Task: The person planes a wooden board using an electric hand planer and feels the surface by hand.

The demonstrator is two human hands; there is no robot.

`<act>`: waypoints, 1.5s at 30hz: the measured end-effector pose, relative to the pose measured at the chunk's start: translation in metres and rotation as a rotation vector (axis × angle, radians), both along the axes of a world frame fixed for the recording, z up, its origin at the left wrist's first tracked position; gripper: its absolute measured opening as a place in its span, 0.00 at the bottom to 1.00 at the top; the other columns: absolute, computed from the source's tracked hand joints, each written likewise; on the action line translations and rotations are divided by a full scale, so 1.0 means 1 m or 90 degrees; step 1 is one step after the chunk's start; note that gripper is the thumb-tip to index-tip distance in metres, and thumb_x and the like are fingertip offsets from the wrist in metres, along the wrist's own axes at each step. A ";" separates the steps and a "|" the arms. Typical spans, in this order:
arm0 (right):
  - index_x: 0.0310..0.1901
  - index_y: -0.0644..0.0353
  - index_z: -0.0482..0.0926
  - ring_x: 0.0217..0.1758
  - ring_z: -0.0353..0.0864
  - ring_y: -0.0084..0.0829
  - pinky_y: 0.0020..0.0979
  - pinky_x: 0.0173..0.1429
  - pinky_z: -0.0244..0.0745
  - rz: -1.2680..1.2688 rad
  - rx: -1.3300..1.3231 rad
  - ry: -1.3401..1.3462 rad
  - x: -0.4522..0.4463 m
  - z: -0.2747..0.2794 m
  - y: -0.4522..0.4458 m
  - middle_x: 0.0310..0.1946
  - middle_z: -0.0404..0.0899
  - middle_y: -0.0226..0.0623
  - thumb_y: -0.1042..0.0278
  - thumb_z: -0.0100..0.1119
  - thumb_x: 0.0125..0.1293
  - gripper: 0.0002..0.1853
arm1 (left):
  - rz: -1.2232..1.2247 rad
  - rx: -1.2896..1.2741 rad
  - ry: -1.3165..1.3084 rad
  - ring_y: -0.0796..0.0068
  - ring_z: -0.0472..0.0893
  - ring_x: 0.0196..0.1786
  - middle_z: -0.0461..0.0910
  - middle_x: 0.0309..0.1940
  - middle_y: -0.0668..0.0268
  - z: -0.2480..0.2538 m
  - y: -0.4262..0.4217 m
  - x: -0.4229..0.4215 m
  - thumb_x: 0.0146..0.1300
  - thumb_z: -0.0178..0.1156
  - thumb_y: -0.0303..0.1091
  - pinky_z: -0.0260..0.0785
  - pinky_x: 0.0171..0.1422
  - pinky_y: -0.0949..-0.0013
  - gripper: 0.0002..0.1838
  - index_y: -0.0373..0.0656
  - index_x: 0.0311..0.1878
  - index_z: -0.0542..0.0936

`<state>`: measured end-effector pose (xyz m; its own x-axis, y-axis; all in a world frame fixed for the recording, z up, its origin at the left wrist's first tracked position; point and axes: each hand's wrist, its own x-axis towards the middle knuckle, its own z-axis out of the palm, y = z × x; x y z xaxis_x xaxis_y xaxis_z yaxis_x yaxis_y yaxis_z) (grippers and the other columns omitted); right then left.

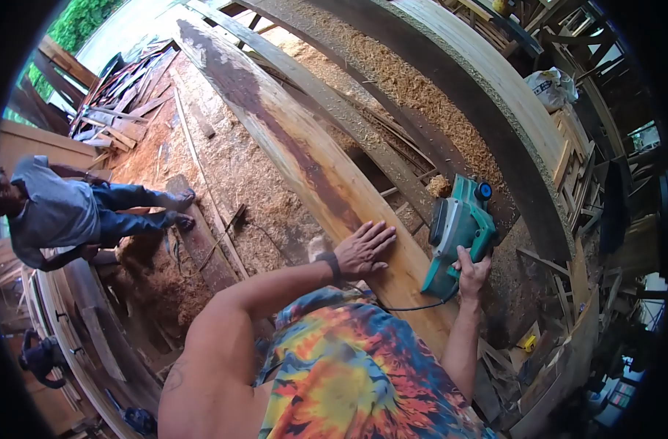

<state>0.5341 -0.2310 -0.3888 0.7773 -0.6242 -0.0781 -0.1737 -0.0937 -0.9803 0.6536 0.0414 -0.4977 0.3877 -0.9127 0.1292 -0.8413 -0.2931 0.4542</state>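
A long wooden plank (pixel 297 150) runs from the far upper left down past my body, part smooth and yellow, part dark and rough. My left hand (pixel 365 250) lies flat on it with the fingers stretched out. In my right hand (pixel 471 272) is the rear handle of a green electric planer (pixel 458 227). The planer is at the plank's right edge; whether its sole touches the wood, I cannot tell. Wood shavings (pixel 438 186) bunch at its front end, and its black cord (pixel 414 308) crosses the plank near my shirt.
A person (pixel 63 208) stands at the left. Sawdust and shavings (pixel 231 175) cover the ground. Other long boards (pixel 392 66) lie to the right, strewn with shavings. Scrap wood (pixel 125 110) is piled at the back left. A white sack (pixel 552 89) and a yellow object (pixel 528 342) are at the right.
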 end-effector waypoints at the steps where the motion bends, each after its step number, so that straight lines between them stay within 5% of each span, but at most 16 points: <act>1: 0.65 0.64 0.70 0.22 0.72 0.19 0.26 0.28 0.73 -0.006 0.005 -0.002 -0.001 0.003 0.001 0.28 0.76 0.30 0.73 0.65 0.65 0.27 | -0.008 0.002 0.002 0.52 0.47 0.85 0.53 0.82 0.54 0.001 0.007 0.018 0.74 0.47 0.59 0.37 0.86 0.49 0.41 0.37 0.79 0.58; 13: 0.68 0.70 0.69 0.23 0.70 0.19 0.25 0.33 0.71 -0.069 0.028 0.059 0.001 0.011 0.008 0.26 0.74 0.28 0.71 0.65 0.63 0.32 | -0.003 0.150 -0.170 0.51 0.44 0.85 0.47 0.84 0.57 0.003 0.103 0.308 0.74 0.40 0.69 0.32 0.88 0.50 0.45 0.47 0.83 0.51; 16: 0.70 0.71 0.67 0.25 0.71 0.19 0.25 0.36 0.70 -0.071 0.016 0.094 0.001 0.013 0.007 0.26 0.72 0.27 0.69 0.65 0.63 0.34 | 0.168 0.160 -0.261 0.52 0.43 0.86 0.51 0.83 0.58 -0.012 0.123 0.400 0.75 0.39 0.67 0.31 0.87 0.49 0.41 0.49 0.81 0.58; 17: 0.70 0.71 0.67 0.25 0.71 0.19 0.25 0.36 0.70 -0.069 0.010 0.099 0.000 0.012 0.005 0.26 0.72 0.27 0.69 0.65 0.63 0.34 | 0.322 0.277 -0.353 0.52 0.43 0.86 0.49 0.84 0.59 -0.009 0.126 0.436 0.75 0.38 0.68 0.30 0.87 0.49 0.41 0.51 0.82 0.56; 18: 0.70 0.71 0.67 0.25 0.71 0.19 0.25 0.36 0.70 -0.067 0.005 0.102 -0.001 0.010 0.003 0.26 0.72 0.27 0.69 0.65 0.64 0.34 | 0.514 0.203 -0.304 0.51 0.42 0.86 0.45 0.85 0.59 -0.016 0.135 0.461 0.76 0.37 0.67 0.29 0.87 0.49 0.42 0.48 0.83 0.53; 21: 0.65 0.73 0.71 0.22 0.72 0.19 0.25 0.33 0.72 -0.087 -0.020 0.091 0.005 0.013 0.009 0.23 0.73 0.27 0.72 0.64 0.62 0.30 | 0.833 0.083 0.011 0.47 0.40 0.85 0.39 0.84 0.50 0.046 0.133 0.466 0.77 0.38 0.63 0.29 0.87 0.47 0.44 0.39 0.82 0.48; 29: 0.66 0.73 0.70 0.23 0.71 0.19 0.26 0.34 0.73 -0.111 0.013 0.101 0.005 0.014 0.008 0.24 0.73 0.28 0.73 0.64 0.62 0.30 | 0.853 0.152 -0.017 0.45 0.41 0.85 0.41 0.83 0.43 -0.010 0.092 0.378 0.74 0.31 0.71 0.27 0.86 0.48 0.51 0.33 0.82 0.48; 32: 0.67 0.72 0.70 0.23 0.71 0.19 0.26 0.35 0.72 -0.106 0.012 0.117 0.003 0.015 0.009 0.25 0.72 0.28 0.72 0.63 0.63 0.30 | 0.598 0.046 -0.108 0.41 0.45 0.84 0.48 0.81 0.40 -0.024 0.024 0.319 0.71 0.48 0.65 0.31 0.86 0.46 0.49 0.28 0.78 0.55; 33: 0.67 0.71 0.69 0.24 0.71 0.19 0.26 0.35 0.72 -0.099 0.012 0.120 0.000 0.013 0.008 0.26 0.72 0.27 0.71 0.62 0.64 0.30 | 0.428 -0.007 0.081 0.43 0.47 0.83 0.51 0.80 0.41 -0.009 0.006 0.299 0.69 0.51 0.64 0.34 0.86 0.46 0.48 0.30 0.76 0.59; 35: 0.68 0.70 0.69 0.24 0.71 0.19 0.27 0.36 0.72 -0.092 0.010 0.127 0.003 0.013 0.006 0.27 0.71 0.27 0.71 0.61 0.65 0.30 | 0.139 0.024 0.128 0.45 0.45 0.85 0.47 0.83 0.50 -0.005 -0.015 0.251 0.71 0.46 0.68 0.34 0.87 0.45 0.46 0.40 0.80 0.59; 37: 0.68 0.70 0.68 0.24 0.70 0.19 0.27 0.36 0.72 -0.091 0.006 0.135 0.004 0.015 0.008 0.26 0.71 0.27 0.70 0.61 0.65 0.31 | 0.138 -0.069 0.033 0.45 0.46 0.84 0.50 0.82 0.49 0.008 -0.015 0.234 0.72 0.47 0.66 0.35 0.86 0.43 0.43 0.42 0.78 0.63; 41: 0.68 0.70 0.68 0.24 0.70 0.19 0.27 0.36 0.73 -0.088 -0.024 0.161 0.001 0.014 0.006 0.26 0.71 0.26 0.70 0.61 0.65 0.30 | 0.488 -0.020 -0.080 0.44 0.43 0.85 0.46 0.83 0.48 -0.008 0.035 0.322 0.72 0.47 0.66 0.28 0.86 0.43 0.45 0.42 0.80 0.59; 45: 0.68 0.69 0.69 0.24 0.70 0.19 0.27 0.36 0.72 -0.086 -0.011 0.140 0.002 0.013 0.004 0.26 0.71 0.27 0.71 0.60 0.66 0.30 | 0.755 0.097 -0.072 0.47 0.37 0.86 0.38 0.84 0.46 -0.009 0.128 0.392 0.76 0.35 0.67 0.24 0.86 0.46 0.47 0.37 0.82 0.47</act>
<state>0.5362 -0.2268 -0.3763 0.6520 -0.7243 -0.2242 -0.3948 -0.0718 -0.9160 1.0455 0.1699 -0.5065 0.9903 -0.0044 0.1386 -0.0446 -0.9565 0.2882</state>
